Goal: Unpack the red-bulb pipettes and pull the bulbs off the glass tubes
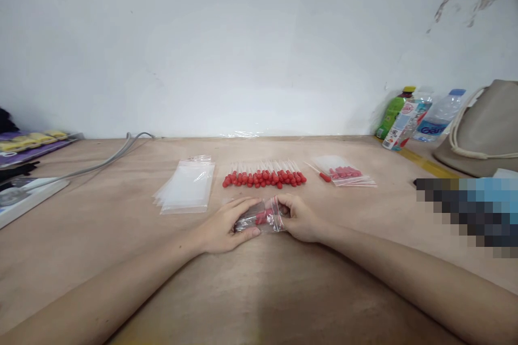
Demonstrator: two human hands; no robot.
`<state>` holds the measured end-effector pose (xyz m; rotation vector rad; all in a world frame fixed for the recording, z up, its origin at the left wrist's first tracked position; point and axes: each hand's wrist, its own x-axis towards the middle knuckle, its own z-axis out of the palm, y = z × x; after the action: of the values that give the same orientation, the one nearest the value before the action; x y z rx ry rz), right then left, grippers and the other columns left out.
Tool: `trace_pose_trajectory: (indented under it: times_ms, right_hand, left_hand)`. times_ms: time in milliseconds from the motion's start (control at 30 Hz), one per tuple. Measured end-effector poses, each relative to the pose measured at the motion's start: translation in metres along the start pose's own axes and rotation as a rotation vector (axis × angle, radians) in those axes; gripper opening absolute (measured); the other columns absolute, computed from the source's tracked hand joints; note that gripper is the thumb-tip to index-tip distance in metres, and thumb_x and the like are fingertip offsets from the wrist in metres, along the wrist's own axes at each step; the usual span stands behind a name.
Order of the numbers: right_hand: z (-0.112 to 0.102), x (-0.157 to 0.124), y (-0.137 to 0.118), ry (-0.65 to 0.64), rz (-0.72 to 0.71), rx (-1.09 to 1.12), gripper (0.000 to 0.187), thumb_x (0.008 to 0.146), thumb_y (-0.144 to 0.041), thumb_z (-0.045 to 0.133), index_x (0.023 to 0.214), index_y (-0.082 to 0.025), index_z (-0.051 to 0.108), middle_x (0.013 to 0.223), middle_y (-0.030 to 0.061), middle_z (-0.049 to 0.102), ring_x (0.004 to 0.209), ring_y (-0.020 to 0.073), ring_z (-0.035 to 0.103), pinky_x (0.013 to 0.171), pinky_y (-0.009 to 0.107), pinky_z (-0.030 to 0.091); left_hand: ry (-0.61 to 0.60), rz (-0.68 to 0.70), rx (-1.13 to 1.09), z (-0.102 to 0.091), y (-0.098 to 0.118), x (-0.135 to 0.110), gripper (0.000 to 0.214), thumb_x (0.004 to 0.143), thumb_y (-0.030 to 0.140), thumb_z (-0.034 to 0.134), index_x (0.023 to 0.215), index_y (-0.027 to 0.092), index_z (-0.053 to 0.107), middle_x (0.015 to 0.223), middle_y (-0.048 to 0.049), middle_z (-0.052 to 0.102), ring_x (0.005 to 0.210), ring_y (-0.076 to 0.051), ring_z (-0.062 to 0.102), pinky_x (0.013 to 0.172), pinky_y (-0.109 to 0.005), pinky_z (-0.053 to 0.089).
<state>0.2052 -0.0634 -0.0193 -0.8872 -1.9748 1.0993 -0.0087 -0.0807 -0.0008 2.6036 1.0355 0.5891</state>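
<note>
A clear zip bag (247, 222) with red-bulbed droppers (263, 218) inside lies on the table between my hands. My left hand (220, 228) is wrapped round its left end, thumb in front and fingers behind. At the zip end, my right hand (301, 219) pinches the bag, its fingertips partly curled out of sight. Just beyond is a row of droppers (265, 177) with red bulbs facing me and thin clear stems pointing away. One loose dropper (324, 177) lies to the right of the row. Flat zip bags (188, 188) are fanned out on the left.
Bags with red bulbs inside (346, 172) are stacked at the right. Bottles (435, 118), a carton (406, 124) and a beige bag (481, 126) stand at the back right. A grey cable (109, 159) runs across the left, near a white board (36, 199).
</note>
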Motion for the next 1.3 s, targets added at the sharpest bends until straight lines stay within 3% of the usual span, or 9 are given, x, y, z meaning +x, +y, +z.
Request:
trace_pose_trajectory:
  times_ms: [200, 333, 567, 700, 833, 967, 1067, 1167, 1300]
  right_hand:
    - [-0.030, -0.008, -0.009, 0.008, 0.152, 0.143, 0.027, 0.072, -0.037, 0.062, 0.089, -0.017, 0.056, 0.067, -0.0001, 0.060, 0.057, 0.0099, 0.055, 0.056, 0.025, 0.046]
    - [-0.050, -0.008, -0.006, 0.079, 0.190, 0.280, 0.036, 0.070, -0.041, 0.064, 0.095, -0.017, 0.055, 0.074, 0.0029, 0.065, 0.063, 0.0110, 0.060, 0.064, 0.028, 0.049]
    - [-0.096, -0.002, -0.010, 0.132, 0.150, 0.118, 0.034, 0.074, -0.042, 0.060, 0.096, -0.017, 0.061, 0.083, 0.0059, 0.068, 0.070, 0.0132, 0.063, 0.064, 0.027, 0.050]
    - [-0.140, -0.003, -0.020, 0.470, -0.027, -0.055, 0.031, 0.076, -0.041, 0.058, 0.097, -0.019, 0.060, 0.084, 0.0059, 0.068, 0.071, 0.0147, 0.063, 0.065, 0.030, 0.051]
    - [-0.148, -0.006, -0.004, 0.710, -0.228, -0.407, 0.026, 0.081, -0.034, 0.051, 0.102, -0.020, 0.058, 0.089, 0.0065, 0.067, 0.083, 0.0183, 0.063, 0.077, 0.036, 0.050]
    - [-0.127, -0.006, 0.036, 0.534, -0.290, -0.825, 0.026, 0.084, -0.025, 0.043, 0.102, -0.019, 0.060, 0.097, 0.0091, 0.065, 0.089, 0.0215, 0.061, 0.079, 0.038, 0.049]
    - [-0.115, -0.005, 0.055, 0.349, -0.326, -0.939, 0.032, 0.085, -0.020, 0.036, 0.109, -0.017, 0.057, 0.106, 0.0111, 0.062, 0.097, 0.0220, 0.058, 0.082, 0.038, 0.048]
    - [-0.111, -0.004, 0.058, 0.225, -0.318, -0.965, 0.033, 0.087, -0.021, 0.035, 0.111, -0.017, 0.057, 0.111, 0.0111, 0.060, 0.101, 0.0217, 0.056, 0.086, 0.037, 0.046]
    - [-0.123, -0.004, 0.047, 0.118, -0.258, -0.966, 0.037, 0.084, -0.022, 0.040, 0.118, -0.016, 0.052, 0.117, 0.0097, 0.056, 0.107, 0.0206, 0.052, 0.090, 0.034, 0.043]
  left_hand:
    - [-0.058, -0.022, 0.060, -0.005, 0.002, -0.003, 0.056, 0.084, 0.044, 0.048, 0.133, 0.022, 0.033, 0.134, -0.0091, 0.041, 0.123, -0.024, 0.038, 0.101, -0.044, 0.035]
    - [-0.151, 0.025, 0.119, -0.008, 0.002, -0.004, 0.059, 0.087, 0.043, 0.043, 0.139, 0.027, 0.020, 0.144, -0.0067, 0.024, 0.132, -0.026, 0.021, 0.106, -0.048, 0.023]
    - [-0.260, 0.081, 0.175, -0.010, 0.002, -0.007, 0.047, 0.090, 0.041, 0.037, 0.135, 0.039, 0.023, 0.147, 0.0009, 0.008, 0.134, -0.030, 0.004, 0.106, -0.055, 0.014]
    - [-0.292, 0.071, 0.242, -0.011, 0.004, -0.006, 0.046, 0.091, 0.043, 0.033, 0.135, 0.039, 0.022, 0.148, 0.0008, 0.007, 0.134, -0.031, 0.004, 0.106, -0.055, 0.012]
    - [-0.241, 0.042, 0.275, -0.009, 0.008, -0.005, 0.045, 0.088, 0.047, 0.037, 0.132, 0.039, 0.031, 0.145, -0.0011, 0.021, 0.132, -0.031, 0.018, 0.104, -0.055, 0.018]
    - [-0.050, -0.106, 0.200, -0.004, 0.010, -0.002, 0.045, 0.084, 0.050, 0.043, 0.125, 0.031, 0.045, 0.133, -0.0060, 0.041, 0.122, -0.028, 0.037, 0.099, -0.051, 0.030]
    - [0.127, -0.171, 0.108, -0.002, 0.006, 0.002, 0.034, 0.085, 0.044, 0.044, 0.109, 0.023, 0.056, 0.118, -0.0070, 0.052, 0.110, -0.023, 0.047, 0.094, -0.042, 0.037]
    - [0.233, -0.202, 0.055, -0.001, 0.001, 0.006, 0.024, 0.085, 0.037, 0.047, 0.098, 0.021, 0.058, 0.105, -0.0059, 0.055, 0.100, -0.021, 0.051, 0.088, -0.037, 0.041]
    - [0.240, -0.273, 0.042, -0.003, -0.002, 0.006, 0.021, 0.080, 0.035, 0.052, 0.095, 0.020, 0.056, 0.097, -0.0040, 0.055, 0.086, -0.018, 0.053, 0.075, -0.032, 0.043]
